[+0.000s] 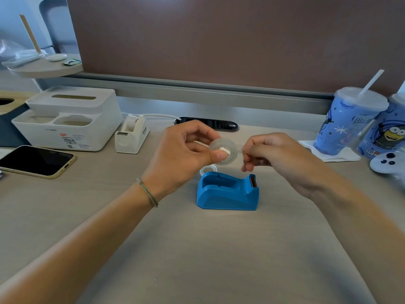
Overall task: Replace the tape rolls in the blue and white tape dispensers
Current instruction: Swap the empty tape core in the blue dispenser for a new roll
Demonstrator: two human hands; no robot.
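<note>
My left hand [183, 150] holds a clear tape roll [226, 148] with a white core in the air above the desk. My right hand [275, 157] pinches the roll's loose tape end at its right side. Just below them the blue tape dispenser [228, 190] stands on the desk with its roll slot bare and its cutter to the right. A white ring [208, 168], partly hidden, lies behind the blue dispenser. The white tape dispenser [131, 134] stands farther left, with a white core in its slot.
A white tissue-box organiser [68, 119] sits at the back left, with a phone [35, 161] in front of it. Two blue cups [348, 126] with straws and a white game controller [388, 163] crowd the right edge. A brown partition [219, 40] closes off the back.
</note>
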